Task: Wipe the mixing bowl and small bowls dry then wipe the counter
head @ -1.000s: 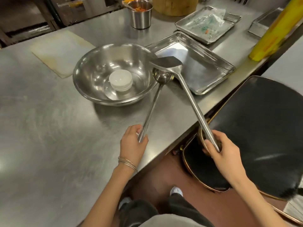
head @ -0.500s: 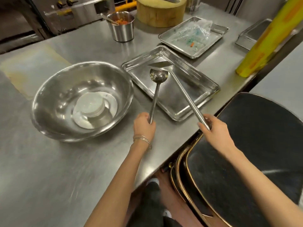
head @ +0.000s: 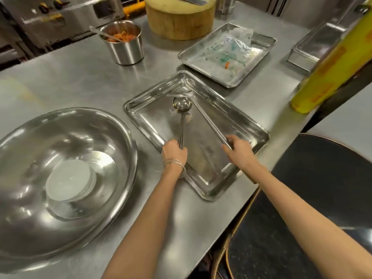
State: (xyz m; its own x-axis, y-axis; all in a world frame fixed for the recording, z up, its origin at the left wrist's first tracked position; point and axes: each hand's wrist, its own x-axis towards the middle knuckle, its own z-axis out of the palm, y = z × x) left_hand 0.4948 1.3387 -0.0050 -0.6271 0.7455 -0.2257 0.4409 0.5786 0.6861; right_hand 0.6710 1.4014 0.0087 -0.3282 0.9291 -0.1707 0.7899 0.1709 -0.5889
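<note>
as the left hand [head: 174, 153] is gripping the ladle [head: 182, 105] and the right hand [head: 239, 151] the spatula [head: 209, 119] over the tray [head: 141, 109], a loose release is risking clatter toward four o'clock.

Head-worn view, angled downward, close over counter [head: 80, 87]
</note>
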